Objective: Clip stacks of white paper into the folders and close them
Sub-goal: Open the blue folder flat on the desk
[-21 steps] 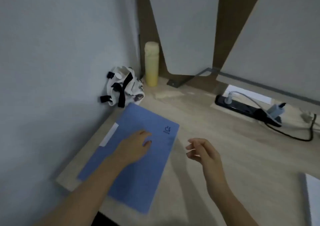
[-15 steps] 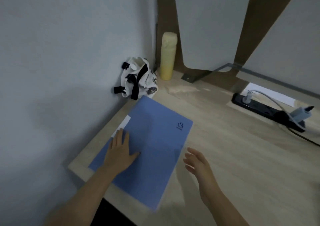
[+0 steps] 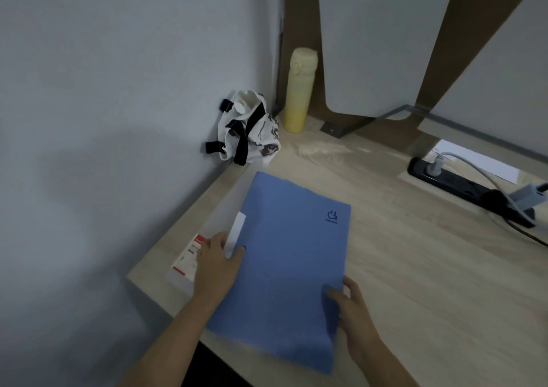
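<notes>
Reaching in from the lower edge, both forearms angle up over the worktop. The left hand lies palm down with its fingers straight across the left edge of the one blue folder. Its fingertips are beside the white label there, and its grip is released, only pressing flat. The right hand has its grip on the folder's right edge near the front corner, with the thumb on the cover and the fingers curled round the edge. The folder lies closed near the worktop's left front corner. One packet with red-and-white print shows partly under the left hand, just beside the folder. Further back stand one yellow bottle and one white bag with black straps. One black power strip lies to the right.
</notes>
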{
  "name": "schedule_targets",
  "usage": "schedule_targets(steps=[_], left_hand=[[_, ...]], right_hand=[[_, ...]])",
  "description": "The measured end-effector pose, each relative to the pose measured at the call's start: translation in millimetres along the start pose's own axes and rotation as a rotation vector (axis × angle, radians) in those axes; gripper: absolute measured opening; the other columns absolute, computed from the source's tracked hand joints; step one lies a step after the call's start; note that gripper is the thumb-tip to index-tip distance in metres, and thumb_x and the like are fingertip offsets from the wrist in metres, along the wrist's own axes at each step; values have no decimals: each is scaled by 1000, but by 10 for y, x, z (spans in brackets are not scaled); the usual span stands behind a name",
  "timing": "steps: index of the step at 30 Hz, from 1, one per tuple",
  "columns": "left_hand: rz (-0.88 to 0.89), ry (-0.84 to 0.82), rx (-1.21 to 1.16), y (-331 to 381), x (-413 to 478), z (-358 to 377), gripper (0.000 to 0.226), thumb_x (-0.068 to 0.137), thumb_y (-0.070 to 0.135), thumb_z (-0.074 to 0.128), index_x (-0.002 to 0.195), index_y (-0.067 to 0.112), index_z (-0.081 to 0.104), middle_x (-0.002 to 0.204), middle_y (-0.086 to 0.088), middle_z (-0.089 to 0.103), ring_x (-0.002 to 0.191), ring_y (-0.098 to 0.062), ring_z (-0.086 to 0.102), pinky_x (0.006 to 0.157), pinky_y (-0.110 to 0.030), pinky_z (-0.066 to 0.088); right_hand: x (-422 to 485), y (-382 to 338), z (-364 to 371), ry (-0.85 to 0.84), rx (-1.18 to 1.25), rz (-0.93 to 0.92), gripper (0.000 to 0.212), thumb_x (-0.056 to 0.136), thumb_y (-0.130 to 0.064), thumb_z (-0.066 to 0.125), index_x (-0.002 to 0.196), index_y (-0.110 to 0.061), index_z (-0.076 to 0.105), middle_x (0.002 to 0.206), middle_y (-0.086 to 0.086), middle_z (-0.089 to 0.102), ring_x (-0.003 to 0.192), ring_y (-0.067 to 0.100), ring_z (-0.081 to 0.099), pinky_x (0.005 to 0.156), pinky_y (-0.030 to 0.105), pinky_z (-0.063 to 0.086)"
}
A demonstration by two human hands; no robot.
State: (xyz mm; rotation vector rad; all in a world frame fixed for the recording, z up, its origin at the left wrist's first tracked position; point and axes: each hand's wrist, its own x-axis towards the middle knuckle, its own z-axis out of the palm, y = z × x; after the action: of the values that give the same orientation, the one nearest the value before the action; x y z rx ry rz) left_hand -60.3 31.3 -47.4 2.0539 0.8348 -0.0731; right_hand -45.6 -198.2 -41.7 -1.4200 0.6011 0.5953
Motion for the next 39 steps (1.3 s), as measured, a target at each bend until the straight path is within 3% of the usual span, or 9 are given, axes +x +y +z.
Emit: schedule_targets(steps=[1,3,11,17,20,25,28,32,39], left_hand=[[-24,-36,-81,29,-19,12,17,86,34,55,91,18,56,94,-5,57,96,-28,55,73,-32,46],[-52,-135,-133,133,-101,56,19,94,24,45,76,21,49,77,1,52,78,-18,52,59,-22,37],[-28,-422,-300,540,-362,542,24,97,25,43,103,11,61,101,-5,67,89,-18,65,75,-30,50],[-51,-469,-308,786,-646,1252,27,92,37,47,92,15,62,95,-3,67,86,-19,64,82,-40,50],[-19,-505,-324,851,-828,1532,33,92,35,45,79,12,64,80,-3,67,73,-21,63,71,-38,48],[-157,-293,-496,909,-945,1839,37,92,31,48,68,7,60,70,-12,64,60,-24,59,55,-29,44],[-253,-353,-647,999,-890,1857,26,94,21,50,75,6,58,75,-14,67,60,-17,68,50,-26,55],[-143,-394,-640,1186,-742,1782,15,93,13,52,79,11,58,71,-5,63,53,-3,67,51,-19,57],[-143,-444,-498,1354,-538,1910,14,96,12,44,95,2,54,84,-9,57,75,-16,58,54,-18,54]], right_hand=[[-9,-12,-88,2,14,-3,29,88,-8,54,112,-22,48,97,2,63,85,20,61,65,33,47],[-30,-23,-254,-39,63,-17,29,87,-10,56,112,-25,53,101,0,66,88,22,64,67,35,49],[-242,-25,-994,92,161,-146,40,83,-10,61,116,-33,57,102,-3,73,88,24,70,69,37,54],[-451,27,-1697,229,226,-159,44,84,-15,61,123,-35,56,111,-1,70,96,27,68,80,43,54],[-564,77,-1993,284,233,-162,43,84,-17,61,123,-36,55,114,0,69,99,28,66,86,46,52],[-685,112,-2302,310,211,-165,39,86,-17,58,117,-41,57,107,-8,71,91,20,70,70,34,55],[-733,182,-2458,330,200,-134,39,87,-15,57,115,-42,56,98,-14,72,83,14,71,65,28,54],[-749,274,-2652,305,175,-76,44,86,-17,58,123,-41,54,108,-10,70,91,16,70,70,29,53],[-617,314,-2852,261,175,-37,43,87,-19,57,126,-38,52,114,-2,69,98,24,68,81,38,53]])
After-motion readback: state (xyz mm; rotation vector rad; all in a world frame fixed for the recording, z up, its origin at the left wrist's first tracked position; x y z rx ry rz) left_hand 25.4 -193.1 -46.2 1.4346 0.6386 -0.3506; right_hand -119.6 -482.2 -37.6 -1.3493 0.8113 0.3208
